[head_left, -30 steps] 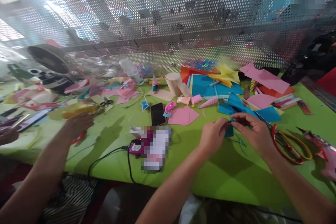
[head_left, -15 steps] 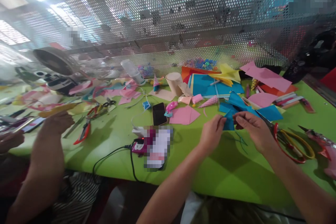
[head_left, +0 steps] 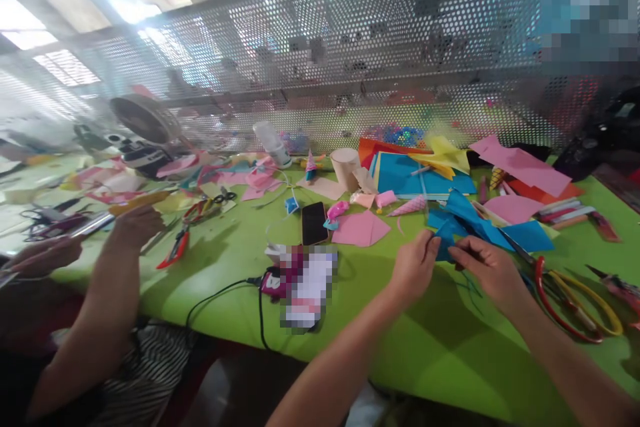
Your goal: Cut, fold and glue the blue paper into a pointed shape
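Note:
Both my hands are over the green table, right of its middle. Between them is a small blue piece of craft sheet; whether it is paper or felt I cannot tell. My left hand pinches its left edge between thumb and fingers. On its lower right, my right hand is closed, thumb against fingertips. Thin green strips lie below the hands. More blue pieces are just behind them. Scissors with red and yellow handles rest beside my right wrist.
A blurred phone and a purple power strip with a black cable lie left of my forearm. Behind are a dark phone, pink sheets and a cardboard roll. At left, another person's hands work near red-handled pliers.
The view has shifted, so the whole scene sits a little further right and lower. Both hands stay on the blue piece, which is now tilted and partly folded between them.

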